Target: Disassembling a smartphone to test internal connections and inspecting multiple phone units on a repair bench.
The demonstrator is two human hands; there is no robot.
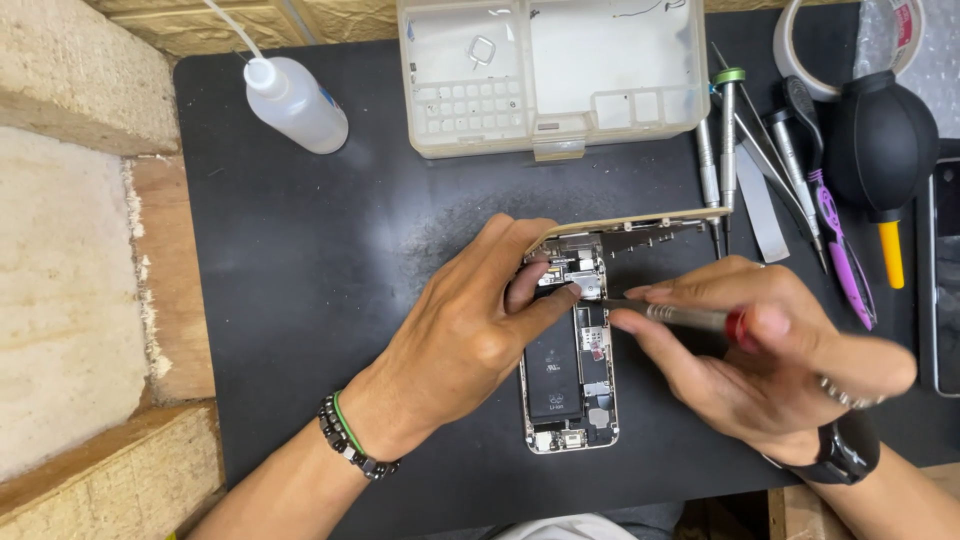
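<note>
An opened smartphone [570, 400] lies on a black mat [330, 270], its black battery and circuit parts exposed. Its screen panel [640, 222] is lifted at the top edge. My left hand [470, 330] rests on the phone's left side, fingers pressing near the upper circuit area and propping the panel. My right hand [760, 350] grips a small screwdriver [680, 316] with a silver shaft and red end. Its tip touches the upper part of the phone, by my left thumb.
A clear plastic parts box [550, 75] sits at the back. A squeeze bottle [295, 100] lies back left. Several screwdrivers and tweezers [760, 160], a black air blower [880, 150] and a tape roll [800, 40] lie at right. Another phone [945, 280] is at the right edge.
</note>
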